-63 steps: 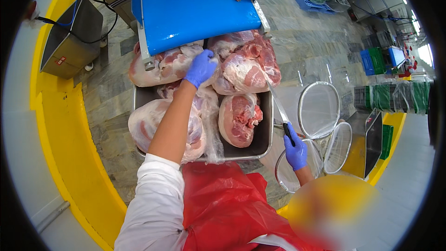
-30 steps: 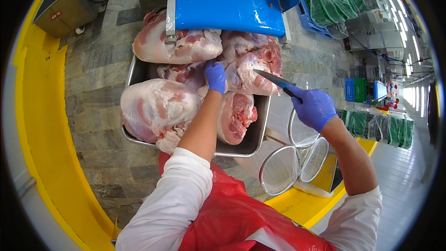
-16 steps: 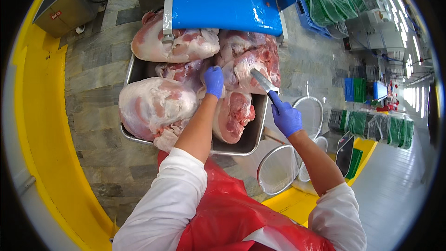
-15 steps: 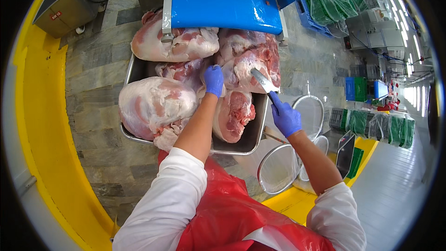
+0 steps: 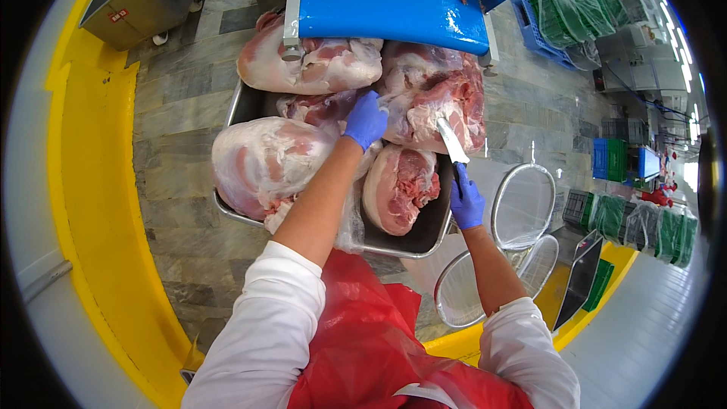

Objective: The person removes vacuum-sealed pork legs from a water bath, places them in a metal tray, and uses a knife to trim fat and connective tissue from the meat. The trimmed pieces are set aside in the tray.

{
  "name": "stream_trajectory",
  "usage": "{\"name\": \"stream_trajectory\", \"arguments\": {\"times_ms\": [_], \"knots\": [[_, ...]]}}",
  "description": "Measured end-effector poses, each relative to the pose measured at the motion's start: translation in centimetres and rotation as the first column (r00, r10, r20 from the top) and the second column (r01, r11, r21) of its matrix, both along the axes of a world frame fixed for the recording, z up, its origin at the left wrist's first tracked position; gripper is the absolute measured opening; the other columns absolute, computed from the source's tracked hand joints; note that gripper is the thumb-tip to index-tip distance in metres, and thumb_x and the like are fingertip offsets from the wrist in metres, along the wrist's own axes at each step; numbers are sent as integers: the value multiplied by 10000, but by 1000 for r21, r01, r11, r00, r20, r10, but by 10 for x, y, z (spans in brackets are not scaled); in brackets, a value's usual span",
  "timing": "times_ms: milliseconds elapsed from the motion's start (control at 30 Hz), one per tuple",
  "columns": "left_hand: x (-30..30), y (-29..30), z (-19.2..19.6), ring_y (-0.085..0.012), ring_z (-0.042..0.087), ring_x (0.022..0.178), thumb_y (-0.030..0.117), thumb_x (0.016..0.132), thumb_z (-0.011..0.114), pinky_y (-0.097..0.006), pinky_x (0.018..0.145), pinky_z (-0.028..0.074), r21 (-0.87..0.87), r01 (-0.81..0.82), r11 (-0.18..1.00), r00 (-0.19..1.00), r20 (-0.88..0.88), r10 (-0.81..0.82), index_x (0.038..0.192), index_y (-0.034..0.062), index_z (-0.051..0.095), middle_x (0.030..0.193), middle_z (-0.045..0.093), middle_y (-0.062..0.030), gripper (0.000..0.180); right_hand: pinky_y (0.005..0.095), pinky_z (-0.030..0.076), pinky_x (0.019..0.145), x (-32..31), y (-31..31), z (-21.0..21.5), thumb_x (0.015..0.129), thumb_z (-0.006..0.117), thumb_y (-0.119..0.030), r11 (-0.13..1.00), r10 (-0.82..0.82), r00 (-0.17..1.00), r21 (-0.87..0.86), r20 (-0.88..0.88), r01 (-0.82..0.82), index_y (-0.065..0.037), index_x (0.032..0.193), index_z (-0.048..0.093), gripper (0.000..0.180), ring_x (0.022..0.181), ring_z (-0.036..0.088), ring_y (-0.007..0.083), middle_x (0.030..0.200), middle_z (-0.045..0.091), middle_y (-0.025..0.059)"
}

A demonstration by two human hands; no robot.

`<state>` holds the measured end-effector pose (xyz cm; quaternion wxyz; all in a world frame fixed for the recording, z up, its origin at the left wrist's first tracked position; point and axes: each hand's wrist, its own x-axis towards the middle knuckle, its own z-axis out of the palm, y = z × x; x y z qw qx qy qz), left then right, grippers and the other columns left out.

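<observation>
My right hand (image 5: 468,201), in a purple glove, is wrapped round the dark handle of a knife (image 5: 453,142). Its blade points up and left, the tip against the large cut of raw meat (image 5: 433,98) at the right of the metal bin (image 5: 394,250). My left hand (image 5: 366,119), gloved alike, is closed at the left edge of that cut, gripping it; the fingertips are partly hidden. Below lies a smaller cut with a round pale rind (image 5: 397,191). Another big pale piece (image 5: 261,163) rests left of my left forearm, and one more (image 5: 314,64) behind it.
A blue chute (image 5: 390,0) overhangs the bin's far side. Hoops with clear plastic bags (image 5: 522,204) stand right of the bin. A grey metal tub (image 5: 144,4) is at far left, beside a yellow kerb (image 5: 98,182). Green wrapped crates (image 5: 568,0) are stacked at far right.
The view has shifted, so the scene sits farther right. My left hand has moved toward the right-hand cut. The knife has been drawn back toward me, its blade now steeper.
</observation>
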<state>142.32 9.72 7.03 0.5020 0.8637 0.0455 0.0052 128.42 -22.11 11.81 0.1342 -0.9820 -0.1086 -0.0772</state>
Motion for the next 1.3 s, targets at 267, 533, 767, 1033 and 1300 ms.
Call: {"name": "stream_trajectory", "arguments": {"times_ms": [267, 533, 767, 1033, 1300], "knots": [[26, 6, 20, -470, 677, 1069, 156, 912, 537, -537, 938, 535, 258, 214, 942, 940, -317, -127, 1123, -10, 629, 1098, 699, -312, 283, 461, 512, 539, 0, -3, -34, 952, 693, -190, 997, 8, 994, 80, 111, -17, -226, 1486, 559, 552, 597, 619, 338, 777, 599, 123], [34, 0, 18, -460, 679, 1069, 177, 922, 515, -543, 932, 531, 378, 180, 908, 958, -277, -74, 1122, 35, 659, 1131, 699, -294, 284, 446, 509, 532, 1, 4, -56, 947, 709, -178, 993, -15, 985, 120, 172, -6, -228, 1469, 581, 540, 602, 627, 320, 792, 609, 111], [32, 4, 7, -454, 675, 1085, 223, 922, 524, -543, 942, 528, 385, 137, 913, 965, -258, -37, 1113, 67, 719, 1151, 704, -271, 314, 441, 519, 536, -6, 9, -46, 963, 688, -213, 990, -60, 993, 133, 106, 46, -273, 1483, 569, 537, 597, 630, 317, 784, 620, 117], [0, 0, 32, -466, 669, 1101, 198, 934, 483, -555, 969, 521, 439, 328, 836, 927, -320, -195, 1097, 69, 734, 1200, 690, -272, 326, 502, 559, 660, -16, 8, 28, 972, 664, -301, 983, -67, 994, 164, -85, 81, -377, 1508, 509, 564, 715, 680, 383, 823, 679, 160], [-23, -22, 45, -429, 699, 867, 149, 894, 565, -510, 806, 563, 595, 351, 723, 871, 74, -485, 904, 44, 724, 892, 706, -228, 191, 487, 556, 714, -5, -31, 169, 962, 670, -327, 985, -90, 949, 112, -301, 129, -359, 1444, 583, 490, 800, 701, 417, 919, 723, 219]]}}
